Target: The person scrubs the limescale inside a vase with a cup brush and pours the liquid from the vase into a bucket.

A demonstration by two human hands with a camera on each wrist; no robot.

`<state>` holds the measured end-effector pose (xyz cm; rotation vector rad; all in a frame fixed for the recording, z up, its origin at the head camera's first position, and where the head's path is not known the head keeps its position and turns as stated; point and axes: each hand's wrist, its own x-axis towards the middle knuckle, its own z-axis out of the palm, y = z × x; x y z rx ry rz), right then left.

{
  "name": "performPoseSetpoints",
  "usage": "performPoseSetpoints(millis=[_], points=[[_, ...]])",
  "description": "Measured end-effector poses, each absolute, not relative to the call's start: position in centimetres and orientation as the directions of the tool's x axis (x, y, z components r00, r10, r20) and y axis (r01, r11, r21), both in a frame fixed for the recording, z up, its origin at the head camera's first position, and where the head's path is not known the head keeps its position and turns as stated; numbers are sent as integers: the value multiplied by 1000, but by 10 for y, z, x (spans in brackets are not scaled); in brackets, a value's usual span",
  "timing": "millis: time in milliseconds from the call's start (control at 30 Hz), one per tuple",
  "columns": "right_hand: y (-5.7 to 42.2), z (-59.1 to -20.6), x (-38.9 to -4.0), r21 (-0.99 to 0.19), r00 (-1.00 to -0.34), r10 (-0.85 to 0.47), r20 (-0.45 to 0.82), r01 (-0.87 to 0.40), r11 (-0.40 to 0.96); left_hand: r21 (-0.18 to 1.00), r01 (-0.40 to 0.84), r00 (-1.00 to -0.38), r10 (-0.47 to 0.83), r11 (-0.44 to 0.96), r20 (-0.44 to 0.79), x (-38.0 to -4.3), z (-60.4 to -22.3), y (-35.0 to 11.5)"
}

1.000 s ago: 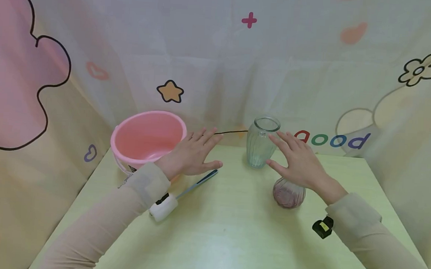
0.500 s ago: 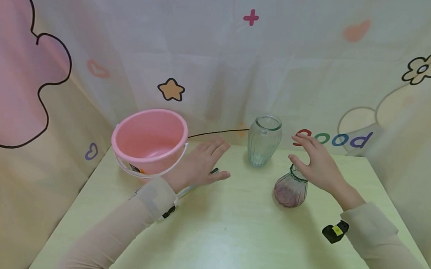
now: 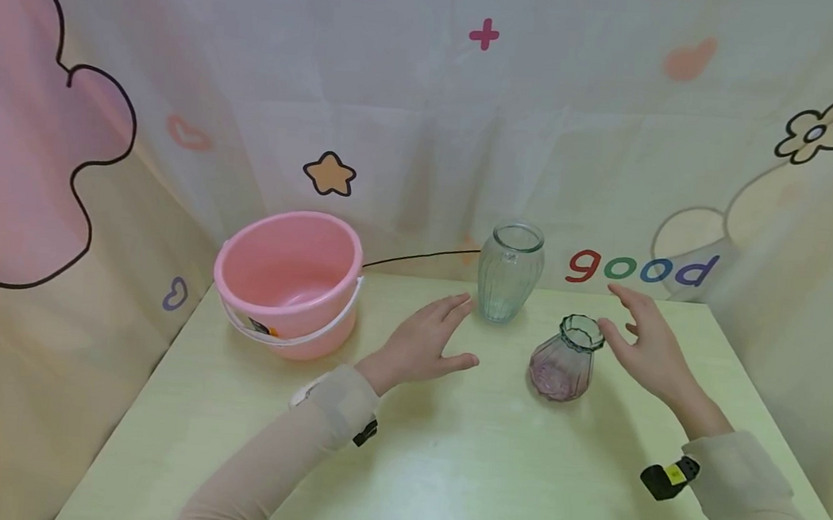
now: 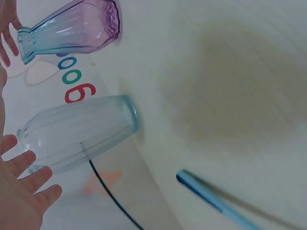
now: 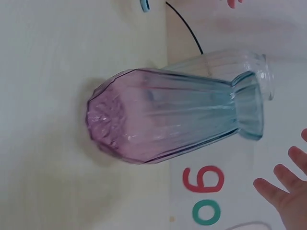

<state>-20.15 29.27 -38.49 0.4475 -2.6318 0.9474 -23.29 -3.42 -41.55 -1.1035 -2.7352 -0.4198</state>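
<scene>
A faceted glass vase (image 3: 560,368), purple at the base and bluish at its ruffled neck, stands upright on the table. My right hand (image 3: 650,350) hovers just right of it, holding nothing, thumb tip by the rim in the head view. In the right wrist view, its spread fingers (image 5: 283,184) show beyond the neck. Behind stands a taller, clear ribbed vase (image 3: 504,277). My left hand (image 3: 422,344) is over the table in front of the clear vase, fingers extended, holding nothing. A slim blue handle (image 4: 201,191) lies on the table in the left wrist view; the left arm hides it from the head.
A pink bucket (image 3: 315,333) with a white handle stands at the back left. A white piece (image 3: 306,391) shows beside the left cuff. Printed curtain (image 3: 424,133) hangs behind the pale table (image 3: 418,467).
My left hand has moved right and slightly forward of the bucket, its arm now covering the blue-handled stick. My right hand has drawn back rightward, uncovering the purple vase's neck. The vases have stayed put.
</scene>
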Motion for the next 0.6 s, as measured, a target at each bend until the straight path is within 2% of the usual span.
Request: performPoseSetpoints(millis=[400, 600], points=[[306, -430, -186, -671, -953, -107, 285, -277, 688, 438, 591, -796, 576, 677, 184, -232, -443, 7], [305, -458, -184, -703, -952, -111, 285, -286, 651, 515, 553, -808, 571, 655, 142, -232, -452, 30]])
